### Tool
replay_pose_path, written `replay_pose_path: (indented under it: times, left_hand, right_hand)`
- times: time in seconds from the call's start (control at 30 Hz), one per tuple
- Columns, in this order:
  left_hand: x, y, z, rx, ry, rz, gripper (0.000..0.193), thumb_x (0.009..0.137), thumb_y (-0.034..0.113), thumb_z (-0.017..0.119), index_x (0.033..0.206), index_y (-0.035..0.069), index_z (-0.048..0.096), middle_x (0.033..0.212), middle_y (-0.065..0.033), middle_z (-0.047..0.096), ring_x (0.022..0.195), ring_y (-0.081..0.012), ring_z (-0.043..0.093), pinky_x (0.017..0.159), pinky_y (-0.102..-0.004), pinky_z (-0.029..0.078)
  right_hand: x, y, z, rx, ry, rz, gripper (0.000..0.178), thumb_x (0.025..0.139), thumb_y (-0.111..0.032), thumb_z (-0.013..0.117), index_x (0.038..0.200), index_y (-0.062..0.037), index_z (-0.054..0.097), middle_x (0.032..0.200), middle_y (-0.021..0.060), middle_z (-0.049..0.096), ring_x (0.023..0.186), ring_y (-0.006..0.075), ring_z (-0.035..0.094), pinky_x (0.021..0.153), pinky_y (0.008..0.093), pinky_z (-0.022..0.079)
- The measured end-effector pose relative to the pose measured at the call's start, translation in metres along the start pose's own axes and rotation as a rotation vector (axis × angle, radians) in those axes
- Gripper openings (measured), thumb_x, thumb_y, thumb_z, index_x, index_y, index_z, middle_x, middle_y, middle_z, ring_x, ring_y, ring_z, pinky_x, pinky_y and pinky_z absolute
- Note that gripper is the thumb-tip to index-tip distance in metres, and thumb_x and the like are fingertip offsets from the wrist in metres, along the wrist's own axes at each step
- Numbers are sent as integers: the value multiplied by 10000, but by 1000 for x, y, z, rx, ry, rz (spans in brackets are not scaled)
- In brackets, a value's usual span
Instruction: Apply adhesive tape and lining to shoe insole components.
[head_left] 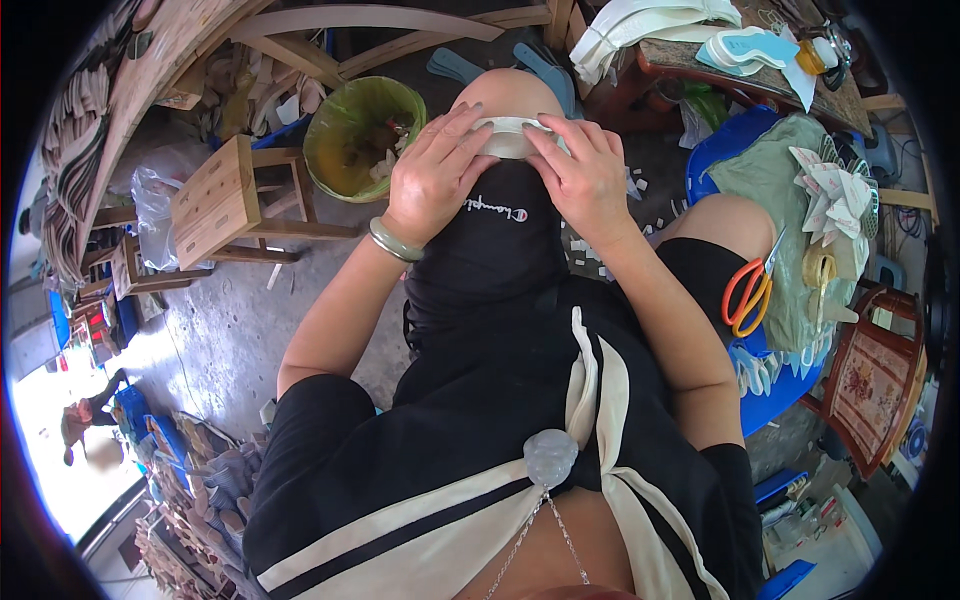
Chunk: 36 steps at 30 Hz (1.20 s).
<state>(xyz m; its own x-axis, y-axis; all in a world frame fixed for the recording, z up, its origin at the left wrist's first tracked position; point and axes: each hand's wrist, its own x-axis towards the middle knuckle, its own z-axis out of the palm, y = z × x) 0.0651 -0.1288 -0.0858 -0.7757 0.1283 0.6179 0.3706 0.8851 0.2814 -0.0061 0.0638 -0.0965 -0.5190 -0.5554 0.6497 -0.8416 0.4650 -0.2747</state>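
Two hands: pressed on a white strip [508, 137] across the knee.
Left hand [432, 172]: fingers closed on strip.
Right hand [583, 172]: fingers gripping strip.

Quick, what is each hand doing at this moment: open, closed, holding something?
Left hand: fingers bent, pressing the white strip onto the knee.
Right hand: fingers bent, gripping the same strip's other end.

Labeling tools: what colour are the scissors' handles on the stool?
Orange handles on the scissors, lying on the blue stool; head view shows them.
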Motion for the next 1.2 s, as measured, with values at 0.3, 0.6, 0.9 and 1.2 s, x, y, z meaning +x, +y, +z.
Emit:
replay_pose_path:
  times: [0.3, 0.6, 0.9, 1.2]
  left_hand:
    - [12, -13, -30, -29, -258, 39, 177, 719, 101, 708, 863, 89, 606, 799, -66, 621, 743, -248, 607, 666, -357, 436]
    - [44, -39, -94, -691, -325, -654, 150, 867, 98, 609, 946, -29, 619, 870, -23, 595, 774, -113, 558, 712, -225, 438]
    - [84, 87, 0, -1558, -227, -500, 181, 905, 61, 557, 1028, 70, 425, 945, -181, 640, 853, -278, 641, 821, -384, 504]
    - [76, 162, 63, -1469, -596, -512, 472, 959, 18, 414, 1397, 33, 238, 1019, -168, 650, 956, -205, 626, 891, -332, 462]
  right_hand:
    - [7, 6, -24, 239, -49, 49, 162, 708, -76, 723, 846, -99, 642, 855, 22, 611, 770, 219, 586, 717, 321, 428]
    - [-3, 45, -110, 1106, -72, 1034, 79, 883, -157, 626, 902, -82, 616, 725, -68, 540, 629, 7, 444, 515, 168, 332]
    - [-49, 92, -197, 477, -115, 779, 206, 843, -86, 624, 1044, -42, 645, 897, 17, 675, 863, 105, 620, 772, 275, 493]
    - [-117, 296, -284, -937, 163, 875, 720, 740, -367, 736, 1346, -115, 441, 1381, 152, 419, 1244, 332, 419, 998, 454, 379]
